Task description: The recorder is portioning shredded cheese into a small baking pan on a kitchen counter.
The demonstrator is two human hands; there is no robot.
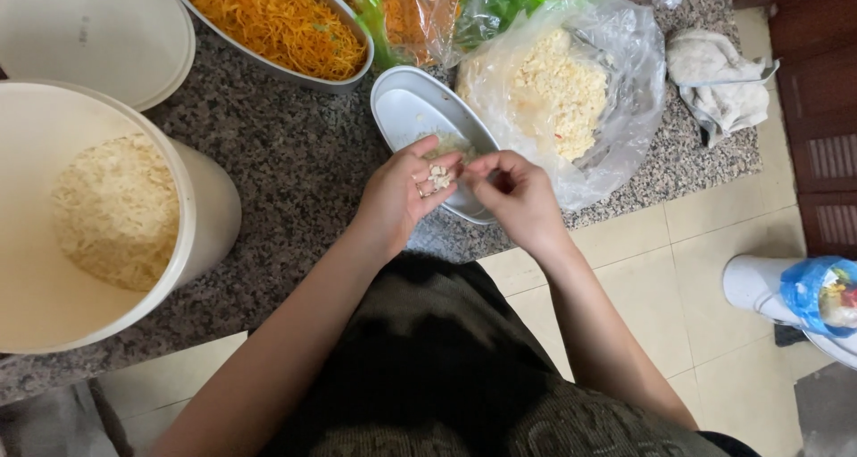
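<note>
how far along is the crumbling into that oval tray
Early on. Done: only a thin scatter of pale bits lies in the oval tray, most of its floor bare. In hand: the left hand cups a few pale crumbs while the right hand pinches at them over the tray's rim. Left: the clear bag beside it looks largely full of the pale crumbly food.

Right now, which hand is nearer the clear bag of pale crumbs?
The right hand. It sits against the bag's lower left edge. The left hand, cupping small white bits, is further left, over the white oval dish.
</note>
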